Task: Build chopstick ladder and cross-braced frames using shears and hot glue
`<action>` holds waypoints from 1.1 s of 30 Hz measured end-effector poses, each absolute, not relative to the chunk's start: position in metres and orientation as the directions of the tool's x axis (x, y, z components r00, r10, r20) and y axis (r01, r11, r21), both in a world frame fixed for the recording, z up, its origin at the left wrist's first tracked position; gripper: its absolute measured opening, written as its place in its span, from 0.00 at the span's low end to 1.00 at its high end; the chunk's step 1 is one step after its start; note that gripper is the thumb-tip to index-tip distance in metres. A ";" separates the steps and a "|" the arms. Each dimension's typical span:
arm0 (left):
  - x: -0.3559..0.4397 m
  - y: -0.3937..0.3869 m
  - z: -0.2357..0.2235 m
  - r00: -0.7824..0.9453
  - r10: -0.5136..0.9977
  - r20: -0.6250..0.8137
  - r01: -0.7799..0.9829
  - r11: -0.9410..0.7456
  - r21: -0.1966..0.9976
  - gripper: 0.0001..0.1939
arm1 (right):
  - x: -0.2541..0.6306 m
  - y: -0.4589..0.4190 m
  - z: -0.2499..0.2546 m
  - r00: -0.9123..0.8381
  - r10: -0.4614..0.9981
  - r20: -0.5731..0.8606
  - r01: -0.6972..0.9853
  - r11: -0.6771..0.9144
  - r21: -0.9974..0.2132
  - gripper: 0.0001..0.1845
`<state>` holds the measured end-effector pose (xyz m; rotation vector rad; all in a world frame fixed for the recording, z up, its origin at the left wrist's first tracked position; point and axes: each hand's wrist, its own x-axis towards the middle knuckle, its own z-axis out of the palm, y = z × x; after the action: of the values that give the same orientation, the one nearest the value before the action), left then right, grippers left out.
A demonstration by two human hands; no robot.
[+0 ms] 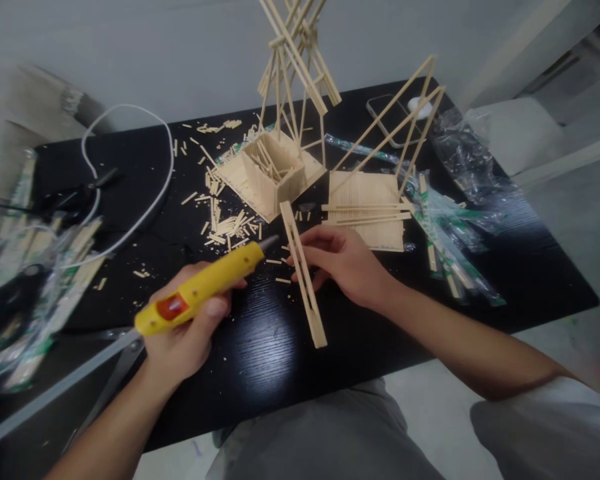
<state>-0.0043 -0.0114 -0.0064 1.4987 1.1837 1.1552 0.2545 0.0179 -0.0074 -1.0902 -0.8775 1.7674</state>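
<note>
My left hand point(187, 333) is wrapped round a yellow hot glue gun point(205, 285), its nozzle pointing up and right. A long translucent glue stick point(60, 390) juts from the gun's back end. In my right hand point(347, 263) is a narrow frame of joined wooden sticks point(304, 280), gripped at its middle and slanting over the table. The gun's tip is near the frame's upper left side, apart from it. Behind stand a stick-built box point(280, 173) on a flat stick base and a tall crossed-stick structure point(295, 60).
Short cut stick pieces point(230, 227) lie scattered left of the box. A stick panel point(365, 193) with slanted uprights stands at right, beside plastic-wrapped stick packs point(450, 233). A white cable point(170, 153) loops at left. A phone point(393, 120) lies at the back of the black table point(540, 280).
</note>
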 end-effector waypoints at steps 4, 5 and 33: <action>0.007 -0.007 -0.003 -0.061 0.991 0.117 0.062 -0.113 0.992 0.12 | 0.252 0.011 -0.005 -0.138 0.964 -0.229 -0.229 -0.256 -0.939 0.17; 0.009 -0.005 -0.002 -0.077 0.994 0.077 0.045 -0.074 0.996 0.12 | 0.251 0.009 -0.005 -0.129 0.966 -0.223 -0.218 -0.247 -0.944 0.17; 0.002 -0.007 -0.002 0.142 0.981 0.135 0.252 -0.167 0.953 0.14 | 0.251 0.018 -0.006 -0.534 0.603 -0.593 -0.414 -0.798 -0.438 0.08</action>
<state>0.0023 -0.0070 -0.0017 1.5755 1.2296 1.0890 0.2508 0.0183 -0.0063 -1.0207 -0.3275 2.3099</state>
